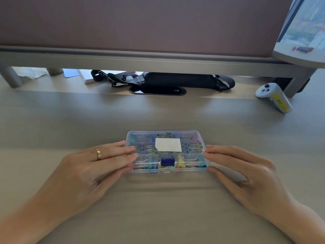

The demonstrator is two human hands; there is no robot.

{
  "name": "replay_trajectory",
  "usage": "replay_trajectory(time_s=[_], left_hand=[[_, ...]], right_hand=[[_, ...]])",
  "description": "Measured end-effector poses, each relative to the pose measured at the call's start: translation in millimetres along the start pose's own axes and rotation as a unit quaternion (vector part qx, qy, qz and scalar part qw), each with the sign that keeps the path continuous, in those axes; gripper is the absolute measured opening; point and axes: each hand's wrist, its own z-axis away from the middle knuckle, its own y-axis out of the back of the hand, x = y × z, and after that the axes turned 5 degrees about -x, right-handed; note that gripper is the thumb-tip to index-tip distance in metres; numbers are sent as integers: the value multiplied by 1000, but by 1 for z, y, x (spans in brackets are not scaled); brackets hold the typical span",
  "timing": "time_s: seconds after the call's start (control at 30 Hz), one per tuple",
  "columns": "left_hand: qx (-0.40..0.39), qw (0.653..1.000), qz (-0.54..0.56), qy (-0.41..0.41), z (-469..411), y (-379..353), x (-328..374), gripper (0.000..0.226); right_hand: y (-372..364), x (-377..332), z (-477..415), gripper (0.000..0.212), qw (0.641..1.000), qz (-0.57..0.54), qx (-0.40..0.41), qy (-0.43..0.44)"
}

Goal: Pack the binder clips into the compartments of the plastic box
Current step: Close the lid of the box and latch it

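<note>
**Desk:** Clear plastic, lid down — what does the frame show, left to right?

**Photographer:** At the left, the left hand point(98, 161) lies flat on the grey table point(52, 120), fingers held together and extended, a gold ring point(98, 154) on one of them. The fingertips rest against the left end of the plastic box point(166, 152) and overlap its lid slightly. The box sits in the middle of the table, just in front of the person, with a white label point(168, 144) on the lid.

**Desk:** And the clips?

**Photographer:** The binder clips point(191, 147), in pastel colours, are visible through the lid in what look like all the compartments; a dark blue item point(167, 161) sits near the front centre. No loose clips show on the table. At the right, the right hand point(242, 170) mirrors the left one: fingers touching the right end wall, thumb at the front corner, nothing pinched.

**Desk:** So how far along?

**Photographer:** By my reading the packing is done, or else the box has not been opened yet; the lid appears closed, though whether the latch is snapped I cannot tell. Farther right and back, a white controller point(273, 97) lies well apart from the box.
</note>
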Motion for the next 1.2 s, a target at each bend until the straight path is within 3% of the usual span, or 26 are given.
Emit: replay_trajectory(time_s=[0.23, 0.4, 0.53, 0.63, 1.2], left_hand=[[-19, 1000, -15, 2, 5, -5, -4, 46], [-9, 997, -60, -41, 6, -7, -6, 47], [36, 994, -65, -77, -1, -5, 3, 32], [28, 993, -74, -91, -4, -4, 3, 28], [7, 996, -62, -59, -25, -1, 27, 20]], right_hand=[[1, 0, 1, 23, 1000, -5, 4, 23], [0, 2, 2, 16, 998, 23, -10, 52], [1, 4, 0, 15, 995, 56, -28, 81], [2, 5, 0, 14, 991, 86, -32, 97], [1, 7, -1, 16, 996, 25, -34, 80]])
